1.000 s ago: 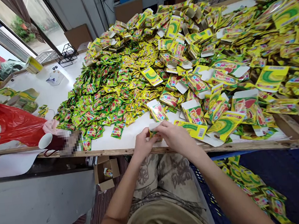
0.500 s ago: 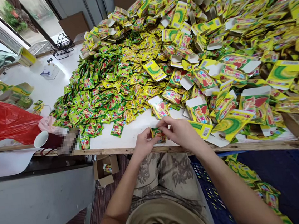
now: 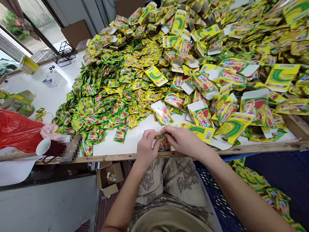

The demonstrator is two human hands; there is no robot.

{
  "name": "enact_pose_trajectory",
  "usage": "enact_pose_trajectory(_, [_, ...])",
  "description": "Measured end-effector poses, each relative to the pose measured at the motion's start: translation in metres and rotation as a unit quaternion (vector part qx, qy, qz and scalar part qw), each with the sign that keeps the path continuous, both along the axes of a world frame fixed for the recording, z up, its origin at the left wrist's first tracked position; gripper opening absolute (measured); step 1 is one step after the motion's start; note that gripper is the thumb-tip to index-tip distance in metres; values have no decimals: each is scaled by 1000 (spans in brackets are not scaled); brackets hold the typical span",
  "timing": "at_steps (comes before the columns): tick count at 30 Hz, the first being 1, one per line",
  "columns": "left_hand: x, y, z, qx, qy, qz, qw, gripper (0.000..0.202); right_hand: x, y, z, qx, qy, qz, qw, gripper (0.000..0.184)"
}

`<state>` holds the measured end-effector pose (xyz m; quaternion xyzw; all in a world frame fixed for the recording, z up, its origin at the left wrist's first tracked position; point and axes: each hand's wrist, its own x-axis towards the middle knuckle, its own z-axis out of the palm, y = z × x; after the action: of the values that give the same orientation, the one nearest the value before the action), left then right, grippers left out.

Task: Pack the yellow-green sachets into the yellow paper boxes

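At the table's front edge, my left hand [image 3: 147, 145] and my right hand [image 3: 184, 141] are closed together on a small colourful candy packet [image 3: 163, 144]. Fingertips of both hands meet at its upper edge and partly cover it. Just beyond them a flat yellow-and-green carton [image 3: 162, 113] with a white flap leans on the pile. To the right of my right hand lies another yellow carton [image 3: 199, 131] with a barcode. Ahead spreads a big heap of green and yellow candy sachets [image 3: 108, 102].
Cartons and larger packets cover the table's right side. On the left are a red plastic bag [image 3: 13, 128], a dark mug [image 3: 49, 148] and a black wire rack [image 3: 64, 54]. Below stand a cardboard box [image 3: 109, 177] and a blue crate [image 3: 222, 197] with packets.
My left hand has shifted up so its fingers reach the packet's top edge beside my right fingers. The camera view has turned slightly.
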<state>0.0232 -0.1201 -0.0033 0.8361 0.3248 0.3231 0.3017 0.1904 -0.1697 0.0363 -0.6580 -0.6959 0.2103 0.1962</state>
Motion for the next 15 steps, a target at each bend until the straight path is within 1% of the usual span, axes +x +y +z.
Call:
enact_pose_trajectory(3, [0,0,2,2,13,-8,1000,23,-3,-6,-2,37,-39,-1,999,22])
enact_pose_trajectory(6, [0,1,9,2,58,-8,998,23,-7,-11,-3,71,-72,-38,994,22])
enact_pose_trajectory(8, [1,2,15,-2,100,-8,995,20,-8,-12,-5,92,-66,-53,992,19])
enact_pose_trajectory(11, [2,6,24,-11,146,-13,989,16,-8,-12,-8,119,-32,-58,991,14])
enact_pose_trajectory(15, [3,12,31,-39,135,-23,990,10,-4,-11,-14,126,3,-63,990,13])
